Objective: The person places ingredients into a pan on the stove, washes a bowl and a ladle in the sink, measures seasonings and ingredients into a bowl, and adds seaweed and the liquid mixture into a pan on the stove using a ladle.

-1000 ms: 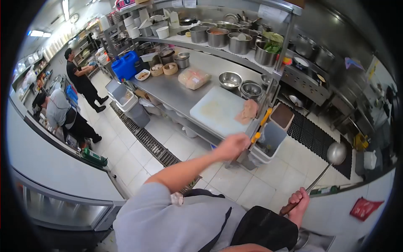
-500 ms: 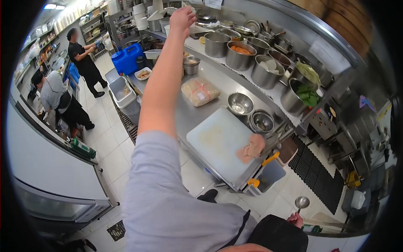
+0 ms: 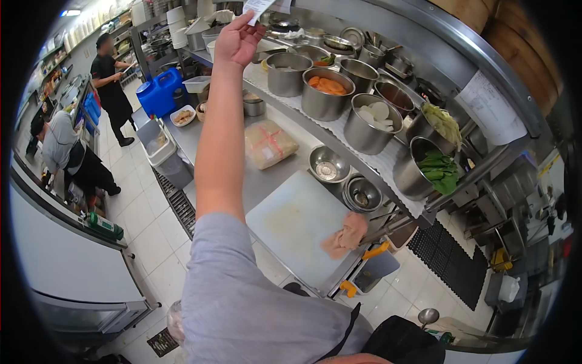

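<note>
The paper slip (image 3: 259, 7) lies at the tips of the nearer left hand's (image 3: 237, 46) fingers, its lower end pinched, long axis slanting up and rightward; right fingers' state cannot be told.

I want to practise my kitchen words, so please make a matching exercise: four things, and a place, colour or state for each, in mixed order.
Things
1. Left hand
2. Plastic jug
3. Raw-looking pink piece
4. Leaves in the nearest pot

Descriptions
A. Blue
B. On the white board
C. Dark green
D. Raised, fingers at a white paper slip

Right pairs: 1-D, 2-A, 3-B, 4-C
</note>
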The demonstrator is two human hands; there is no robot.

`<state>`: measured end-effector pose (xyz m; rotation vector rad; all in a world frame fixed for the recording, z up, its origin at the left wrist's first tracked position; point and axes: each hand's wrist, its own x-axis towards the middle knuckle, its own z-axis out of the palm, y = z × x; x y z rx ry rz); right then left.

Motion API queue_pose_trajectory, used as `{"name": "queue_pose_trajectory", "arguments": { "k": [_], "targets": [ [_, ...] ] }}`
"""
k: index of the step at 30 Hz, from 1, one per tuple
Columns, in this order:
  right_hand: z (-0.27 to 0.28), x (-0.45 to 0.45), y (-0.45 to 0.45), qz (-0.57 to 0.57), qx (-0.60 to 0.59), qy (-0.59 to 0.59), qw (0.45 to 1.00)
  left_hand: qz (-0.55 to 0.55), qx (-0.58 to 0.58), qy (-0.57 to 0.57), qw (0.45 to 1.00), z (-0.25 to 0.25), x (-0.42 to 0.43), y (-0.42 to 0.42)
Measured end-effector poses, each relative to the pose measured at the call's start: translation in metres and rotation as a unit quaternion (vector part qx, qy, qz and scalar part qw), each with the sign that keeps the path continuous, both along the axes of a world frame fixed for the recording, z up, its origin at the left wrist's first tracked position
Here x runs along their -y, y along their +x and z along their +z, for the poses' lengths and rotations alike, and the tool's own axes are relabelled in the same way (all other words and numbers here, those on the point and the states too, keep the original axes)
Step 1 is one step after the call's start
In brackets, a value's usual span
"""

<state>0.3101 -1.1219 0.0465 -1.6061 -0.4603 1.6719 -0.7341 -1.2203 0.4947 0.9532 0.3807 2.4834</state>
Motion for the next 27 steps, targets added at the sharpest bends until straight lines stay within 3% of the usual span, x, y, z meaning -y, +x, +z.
{"name": "queue_pose_trajectory", "arguments": {
  "k": [5, 7, 8, 10, 14, 19, 20, 21, 23, 24, 27],
  "targets": [
    [0.063, 0.033, -0.094, -0.113, -0.018, 0.062, 0.991, 0.111, -0.034, -0.113, 0.987, 0.024, -0.036, -0.017],
    [0.080, 0.036, -0.111, -0.053, -0.057, 0.032, 0.996, 0.143, -0.021, -0.215, 0.966, 0.042, -0.041, -0.021],
    [0.053, 0.018, -0.082, 0.030, -0.123, -0.015, 0.992, 0.185, -0.019, -0.225, 0.956, 0.052, -0.030, 0.022],
    [0.038, 0.017, -0.085, -0.042, -0.117, -0.106, 0.987, 0.154, 0.041, -0.191, 0.969, 0.049, -0.028, 0.027],
    [0.040, 0.021, -0.100, -0.041, -0.059, -0.119, 0.990, 0.103, -0.007, -0.157, 0.982, 0.018, -0.026, -0.021],
    [-0.004, -0.014, -0.080, 0.042, -0.113, -0.153, 0.981, 0.024, -0.050, -0.059, 0.997, -0.044, -0.022, 0.162],
    [0.023, -0.013, -0.096, 0.054, -0.111, -0.157, 0.980, 0.023, -0.047, -0.071, 0.996, -0.041, -0.030, 0.208],
    [0.055, -0.009, -0.114, 0.063, -0.031, -0.122, 0.990, 0.040, -0.045, -0.087, 0.994, -0.033, -0.042, 0.244],
    [-0.014, -0.035, -0.066, -0.014, -0.007, -0.106, 0.994, 0.079, -0.037, -0.106, 0.990, -0.021, -0.051, 0.285],
    [-0.030, -0.051, -0.049, 0.001, -0.004, -0.110, 0.994, 0.100, -0.027, -0.098, 0.990, -0.010, -0.062, 0.293],
    [-0.065, -0.072, 0.015, 0.191, -0.025, 0.000, 0.981, 0.148, -0.024, -0.055, 0.987, 0.003, -0.085, 0.281]
  ]
}}
